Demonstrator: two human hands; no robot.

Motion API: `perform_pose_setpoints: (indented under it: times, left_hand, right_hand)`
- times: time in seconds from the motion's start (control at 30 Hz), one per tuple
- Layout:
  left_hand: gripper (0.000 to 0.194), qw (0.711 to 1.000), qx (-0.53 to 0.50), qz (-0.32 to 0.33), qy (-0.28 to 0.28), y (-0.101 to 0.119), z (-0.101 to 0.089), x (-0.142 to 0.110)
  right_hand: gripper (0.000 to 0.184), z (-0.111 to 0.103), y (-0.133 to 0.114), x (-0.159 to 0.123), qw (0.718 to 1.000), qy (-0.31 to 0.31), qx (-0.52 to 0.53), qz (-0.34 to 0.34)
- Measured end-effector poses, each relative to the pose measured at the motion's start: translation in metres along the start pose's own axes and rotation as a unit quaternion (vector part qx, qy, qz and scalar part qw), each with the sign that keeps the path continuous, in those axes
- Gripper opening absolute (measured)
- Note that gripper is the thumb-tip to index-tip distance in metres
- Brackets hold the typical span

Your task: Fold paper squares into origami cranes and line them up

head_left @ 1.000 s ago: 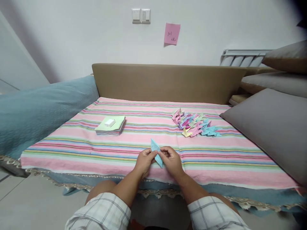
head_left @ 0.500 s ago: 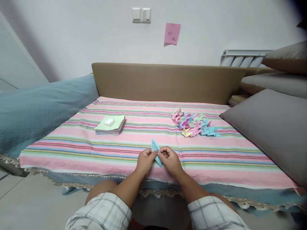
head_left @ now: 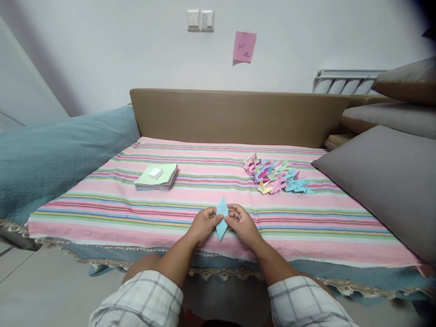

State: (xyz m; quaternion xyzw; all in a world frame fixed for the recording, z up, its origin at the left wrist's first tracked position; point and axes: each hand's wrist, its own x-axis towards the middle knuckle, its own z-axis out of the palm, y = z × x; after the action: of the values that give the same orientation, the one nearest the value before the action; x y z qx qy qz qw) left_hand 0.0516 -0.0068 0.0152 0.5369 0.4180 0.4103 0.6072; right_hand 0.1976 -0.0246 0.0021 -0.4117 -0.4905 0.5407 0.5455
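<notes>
A light blue folded origami paper [head_left: 222, 207], shaped like a narrow diamond, is held upright between my two hands above the striped cloth. My left hand [head_left: 205, 223] pinches its left edge, with the thumb on the near face. On the opposite edge, my right hand [head_left: 241, 223] has thumb and fingers closed in the same way. The paper's upper and lower points stick out beyond my fingers. Parts of my fingers behind the paper are hidden.
On the left of the striped cloth [head_left: 119, 209] lies a stack of square paper [head_left: 166, 171] with a small white block [head_left: 156, 173] on top. Several colourful folded paper cranes [head_left: 272, 176] are heaped right of centre. A grey cushion [head_left: 391, 172] borders the right side.
The blue paper has turned from a leftward tilt to nearly upright, showing a broader face. Both hands keep hold of it and have shifted only slightly.
</notes>
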Motion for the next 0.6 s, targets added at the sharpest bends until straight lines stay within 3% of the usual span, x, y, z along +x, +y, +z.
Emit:
perform_pose_setpoints:
  times: [0.13, 0.3, 0.43, 0.5, 0.6]
  left_hand:
    - [0.04, 1.0, -0.003, 0.016, -0.013, 0.001, -0.001, 0.002]
    - [0.027, 0.983, 0.152, 0.056, -0.089, 0.012, -0.007, 0.004]
    - [0.027, 0.947, 0.298, 0.117, -0.017, 0.016, -0.01, 0.009]
    - [0.023, 0.92, 0.366, 0.14, 0.019, 0.015, -0.01, 0.012]
    - [0.014, 0.879, 0.442, 0.177, 0.02, 0.011, -0.009, 0.017]
  right_hand:
    - [0.034, -0.003, -0.005, 0.0, 0.999, -0.003, -0.008, 0.038]
    - [0.036, -0.011, -0.005, 0.002, 0.998, 0.039, -0.035, 0.037]
    - [0.047, -0.019, -0.001, 0.006, 0.989, 0.059, -0.13, 0.044]
    - [0.036, -0.022, -0.002, 0.007, 0.974, 0.062, -0.215, 0.039]
    - [0.021, -0.025, -0.006, 0.005, 0.931, 0.085, -0.355, 0.007]
